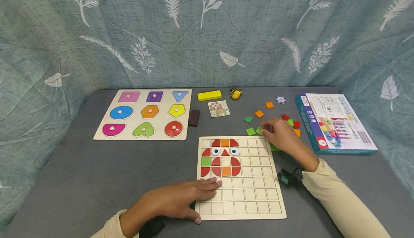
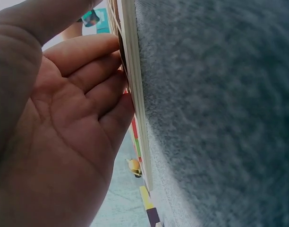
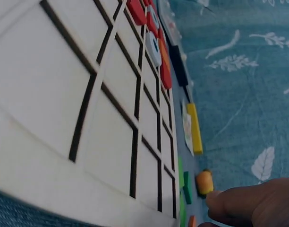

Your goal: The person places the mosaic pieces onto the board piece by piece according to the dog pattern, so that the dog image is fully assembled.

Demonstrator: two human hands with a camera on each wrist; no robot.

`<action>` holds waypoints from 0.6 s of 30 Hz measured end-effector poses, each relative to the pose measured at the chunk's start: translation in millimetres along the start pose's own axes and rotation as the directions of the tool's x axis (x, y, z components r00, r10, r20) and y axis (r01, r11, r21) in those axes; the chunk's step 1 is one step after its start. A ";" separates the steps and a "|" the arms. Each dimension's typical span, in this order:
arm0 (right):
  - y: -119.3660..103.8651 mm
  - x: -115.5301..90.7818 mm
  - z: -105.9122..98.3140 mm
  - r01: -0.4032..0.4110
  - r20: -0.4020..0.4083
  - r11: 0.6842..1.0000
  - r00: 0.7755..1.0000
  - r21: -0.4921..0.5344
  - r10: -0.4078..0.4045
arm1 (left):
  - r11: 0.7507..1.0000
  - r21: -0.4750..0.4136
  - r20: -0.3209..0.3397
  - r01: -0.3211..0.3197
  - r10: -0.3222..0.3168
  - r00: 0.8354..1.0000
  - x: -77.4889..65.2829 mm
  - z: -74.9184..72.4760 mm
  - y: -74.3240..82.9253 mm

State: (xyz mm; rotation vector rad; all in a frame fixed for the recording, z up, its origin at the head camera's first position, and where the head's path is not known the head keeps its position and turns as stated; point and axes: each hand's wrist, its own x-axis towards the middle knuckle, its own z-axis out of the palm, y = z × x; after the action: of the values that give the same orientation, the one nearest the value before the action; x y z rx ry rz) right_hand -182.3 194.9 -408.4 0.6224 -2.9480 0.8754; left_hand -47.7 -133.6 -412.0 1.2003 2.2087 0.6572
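A wooden grid board (image 1: 258,195) bears a red, orange and green tile pattern with two eye tiles (image 1: 234,151). My left hand (image 1: 181,198) rests at its lower left, fingers straight over the edge squares and thumb by the near corner. In the left wrist view the fingers of this hand (image 2: 83,109) lie along the board's side (image 2: 135,85). Beyond the board's far right corner, my right hand (image 1: 281,135) bends its fingers down at a green tile (image 1: 258,130). I cannot tell whether they pinch it. Another green tile (image 1: 250,131) lies just left.
Loose orange (image 1: 259,113), red (image 1: 296,124) and dark green (image 1: 248,120) tiles lie around my right hand. A picture card (image 1: 219,108), yellow block (image 1: 209,96), toy bee (image 1: 236,94) and poker chip (image 1: 280,99) are behind. A shape puzzle (image 1: 161,119) stands left, a box (image 1: 339,123) right.
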 end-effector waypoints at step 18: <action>5.6 15.4 6.9 -0.157 0.121 0.988 0.981 0.006 0.155 | 0.998 0.058 0.006 -0.010 0.010 1.000 -4.0 -0.6 0.4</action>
State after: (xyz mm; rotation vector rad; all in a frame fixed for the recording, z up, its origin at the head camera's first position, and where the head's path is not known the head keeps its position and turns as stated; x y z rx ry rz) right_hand -197.9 189.8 -415.4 0.4650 -3.1369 0.9038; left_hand -46.0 -136.9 -410.4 1.2411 2.2323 0.5961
